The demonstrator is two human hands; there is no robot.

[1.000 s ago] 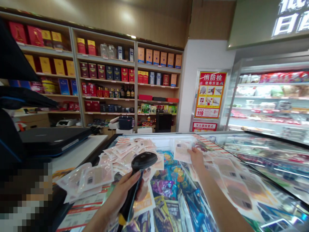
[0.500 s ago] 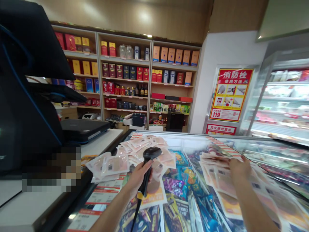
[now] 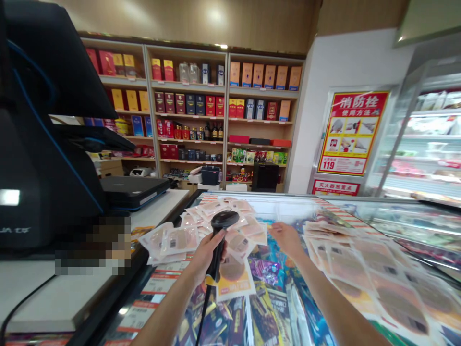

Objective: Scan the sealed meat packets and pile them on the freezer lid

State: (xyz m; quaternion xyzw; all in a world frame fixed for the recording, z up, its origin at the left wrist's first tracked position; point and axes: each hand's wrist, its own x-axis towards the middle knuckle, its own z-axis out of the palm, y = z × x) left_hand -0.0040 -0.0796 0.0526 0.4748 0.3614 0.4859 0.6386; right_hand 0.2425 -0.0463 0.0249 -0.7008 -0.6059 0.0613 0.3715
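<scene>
My left hand (image 3: 208, 257) is wrapped round the handle of a black barcode scanner (image 3: 224, 220), its head pointing forward over a loose pile of flat, clear-fronted packets (image 3: 207, 211) with pale round contents. Its cable runs down toward me. My right hand (image 3: 286, 239) reaches to the right edge of that pile, fingers pinched at the border of one flat packet (image 3: 260, 234). Just below the scanner lies another packet (image 3: 234, 276) with an orange lower part. A second spread of the same packets (image 3: 360, 269) covers the glass to the right.
Under the packets is a glass-topped freezer (image 3: 266, 204) holding colourful bagged goods (image 3: 270, 307). Price labels (image 3: 144, 307) line its left side. A black till terminal (image 3: 43, 182) stands on the white counter (image 3: 39, 302) at left. Shelves of boxes (image 3: 194, 105) fill the back.
My right hand has moved left from the right-hand packets to the edge of the left pile. My left hand still holds the scanner. The view has shifted slightly.
</scene>
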